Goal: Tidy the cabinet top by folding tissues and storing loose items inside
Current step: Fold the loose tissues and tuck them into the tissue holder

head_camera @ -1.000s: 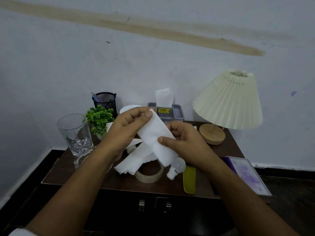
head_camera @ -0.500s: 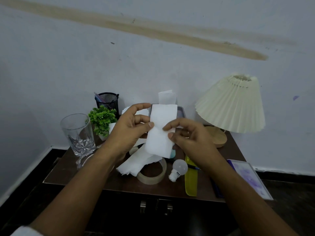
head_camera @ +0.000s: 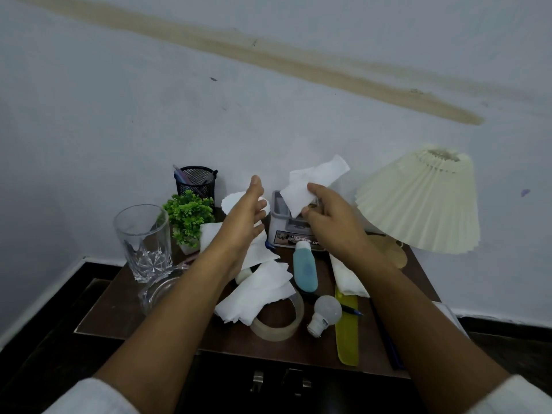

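At the left of the cabinet top stands a drinking glass, fragile and best left clear of any sweep. Just right of it, the left hand hovers with fingers spread, grasping nothing. Below it lie loose tissues, partly draped over a tape roll. Further right, the right hand pinches a folded tissue between thumb and fingertips, above the tissue box at the far side. The tissue looks light and limp; holding near its folded edge should keep the layers together.
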